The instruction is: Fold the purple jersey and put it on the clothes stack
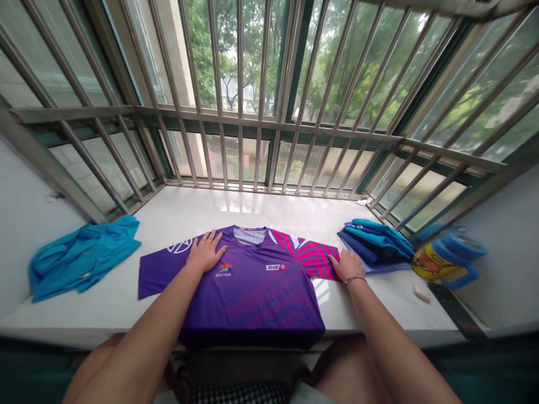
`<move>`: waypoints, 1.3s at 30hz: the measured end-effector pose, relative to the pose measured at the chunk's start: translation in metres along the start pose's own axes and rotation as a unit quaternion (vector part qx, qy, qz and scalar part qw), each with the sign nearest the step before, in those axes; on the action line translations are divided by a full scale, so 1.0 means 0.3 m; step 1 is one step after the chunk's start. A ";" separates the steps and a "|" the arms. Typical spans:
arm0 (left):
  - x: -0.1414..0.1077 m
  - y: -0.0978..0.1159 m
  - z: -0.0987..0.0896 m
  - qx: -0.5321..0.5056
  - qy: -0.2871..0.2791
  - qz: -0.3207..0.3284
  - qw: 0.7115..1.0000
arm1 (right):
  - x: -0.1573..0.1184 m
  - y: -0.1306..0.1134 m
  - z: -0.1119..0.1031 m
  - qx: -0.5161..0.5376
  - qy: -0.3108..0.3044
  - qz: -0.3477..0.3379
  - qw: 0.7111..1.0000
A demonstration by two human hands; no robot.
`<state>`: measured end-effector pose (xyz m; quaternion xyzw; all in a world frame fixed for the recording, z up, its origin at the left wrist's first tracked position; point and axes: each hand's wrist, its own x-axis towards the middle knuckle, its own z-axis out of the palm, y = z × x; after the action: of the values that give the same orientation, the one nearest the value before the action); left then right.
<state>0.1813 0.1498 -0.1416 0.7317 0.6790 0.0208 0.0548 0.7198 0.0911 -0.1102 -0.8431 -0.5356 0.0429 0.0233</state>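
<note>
The purple shirt [256, 292] lies at twelve o'clock, seemingly being smoothed, the left hand [206, 251] palm-down, fingers spread, at eleven, the right hand [350, 266] at one on the pink sleeve [318, 259], its grip unclear, the next move calling for straightening that sleeve.

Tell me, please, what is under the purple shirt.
The white ledge shows around the purple shirt, which lies on it and hangs over its front edge. Anything else beneath is covered.
</note>
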 end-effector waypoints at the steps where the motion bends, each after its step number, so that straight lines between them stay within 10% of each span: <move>1: -0.001 0.000 0.001 0.000 0.001 0.001 1.000 | 0.004 -0.007 -0.010 0.016 -0.008 0.012 1.000; 12: -0.004 -0.001 0.001 0.006 0.007 0.003 1.000 | -0.067 -0.181 -0.147 0.115 0.058 -0.014 0.992; 16: -0.009 0.003 -0.006 0.006 0.005 0.002 1.000 | -0.266 -0.274 -0.196 0.103 0.140 -0.262 0.949; 19: -0.009 0.002 -0.004 0.003 0.010 0.003 1.000 | -0.465 -0.327 -0.167 0.049 0.085 -0.506 0.857; 22: -0.006 -0.001 0.002 0.004 0.014 0.004 1.000 | -0.627 -0.336 -0.086 0.010 0.039 -0.594 0.803; 29: 0.000 -0.008 0.011 0.001 0.017 0.007 1.000 | -0.707 -0.293 -0.013 0.016 0.031 -0.504 0.863; 39: -0.003 -0.003 0.002 0.009 0.010 0.005 1.000 | -0.697 -0.486 0.120 0.006 0.073 -0.417 0.906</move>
<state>0.1803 0.1490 -0.1422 0.7357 0.6758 0.0218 0.0412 0.4966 -0.0364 -0.1237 -0.5436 -0.8347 -0.0297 0.0830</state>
